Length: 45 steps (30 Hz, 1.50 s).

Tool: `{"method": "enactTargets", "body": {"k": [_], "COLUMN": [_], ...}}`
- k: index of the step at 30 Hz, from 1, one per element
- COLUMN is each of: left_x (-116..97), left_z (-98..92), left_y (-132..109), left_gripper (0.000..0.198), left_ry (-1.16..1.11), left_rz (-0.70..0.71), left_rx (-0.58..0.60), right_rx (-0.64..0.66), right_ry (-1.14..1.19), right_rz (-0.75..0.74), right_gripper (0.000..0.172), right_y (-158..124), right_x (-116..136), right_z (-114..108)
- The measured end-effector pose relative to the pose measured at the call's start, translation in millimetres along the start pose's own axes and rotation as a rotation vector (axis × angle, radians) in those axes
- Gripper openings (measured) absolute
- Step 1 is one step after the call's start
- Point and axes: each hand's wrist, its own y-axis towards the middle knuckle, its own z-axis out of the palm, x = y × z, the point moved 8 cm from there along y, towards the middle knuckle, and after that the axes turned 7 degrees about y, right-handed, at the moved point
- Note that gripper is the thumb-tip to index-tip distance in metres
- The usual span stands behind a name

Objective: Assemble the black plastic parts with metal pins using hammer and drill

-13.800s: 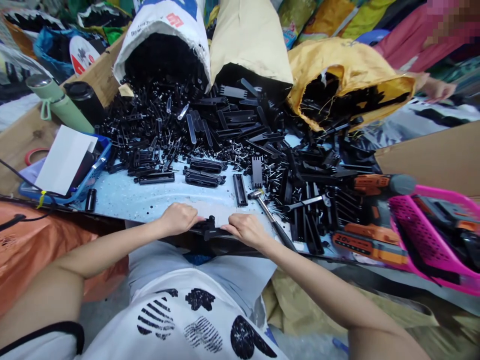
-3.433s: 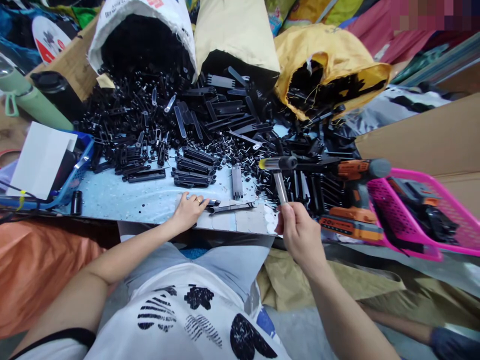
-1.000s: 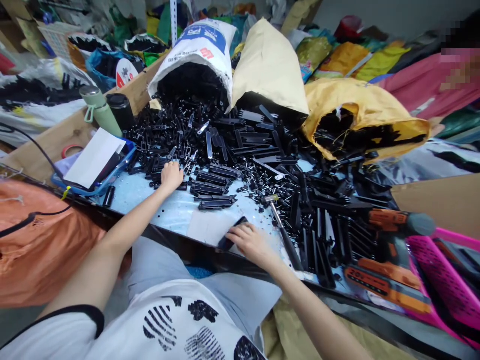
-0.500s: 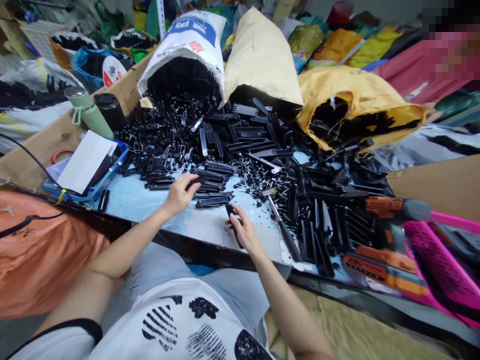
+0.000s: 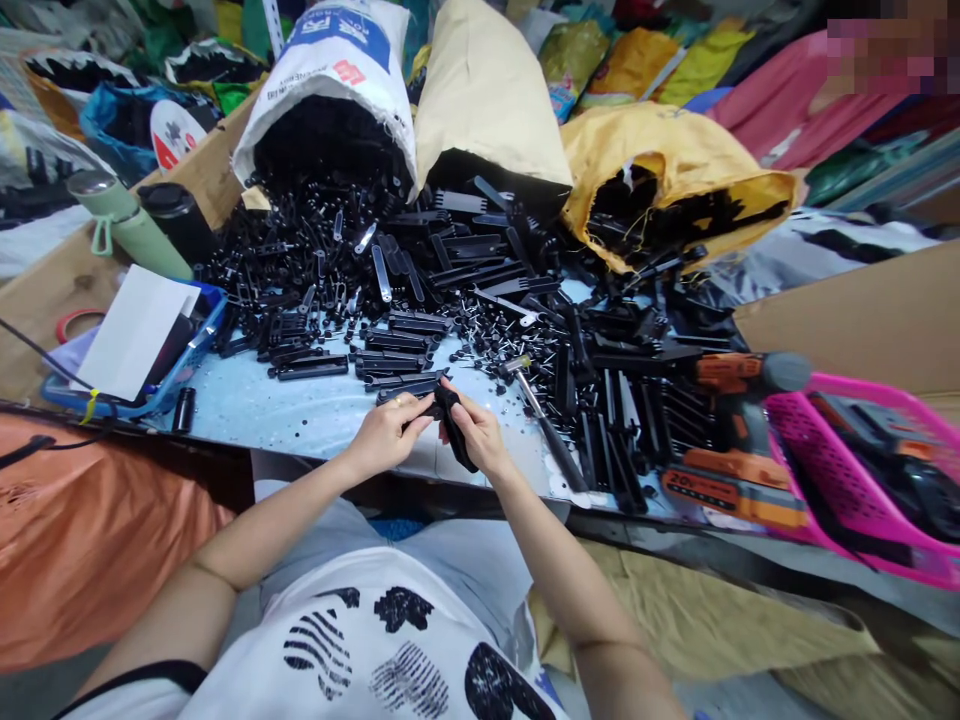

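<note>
My right hand (image 5: 478,432) is closed round a long black plastic handle piece (image 5: 459,448), held tilted over the front edge of the table. My left hand (image 5: 391,430) meets it from the left, its fingers pinching a small black part (image 5: 433,408) against the upper end of that piece; its exact shape is hidden by the fingers. Just beyond my hands lie rows of similar black pieces (image 5: 401,345). A hammer (image 5: 551,425) rests on the table to the right of my right hand, its head among small loose pins (image 5: 491,335).
Three sacks spill black parts at the back: a white sack (image 5: 330,60), a beige one (image 5: 487,100) and a yellow one (image 5: 675,150). An orange cordless drill (image 5: 731,480) and pink basket (image 5: 810,460) stand right; a blue tray (image 5: 199,345) and green bottle (image 5: 131,225) left.
My left hand has come down and right from the rows of parts to meet my right hand. The two black pieces are now together. The camera view has shifted slightly.
</note>
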Motion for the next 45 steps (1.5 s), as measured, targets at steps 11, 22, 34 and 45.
{"method": "enactTargets", "body": {"k": [11,22,34,45], "left_x": [-17,-27,50,-1], "left_z": [-0.1,-11.2,30.2,83.8], "left_y": [-13,1,-56,-20], "left_gripper": [0.036,0.035,0.044,0.046], "left_ry": [0.115,-0.025,-0.012,0.538], "left_rz": [0.020,0.198,-0.411,0.337], "left_rx": [-0.214,-0.321,-0.284,0.565], "right_rx": [0.001,-0.171,0.052,-0.169], "right_ry": [-0.383,-0.407,-0.923,-1.523], "right_rz": [-0.245,-0.280,-0.223,-0.137], "right_gripper": [0.050,0.056,0.051,0.031], "right_y": [-10,-22,16,146], "right_x": [34,26,19,86], "right_z": [6,17,17,-154]}}
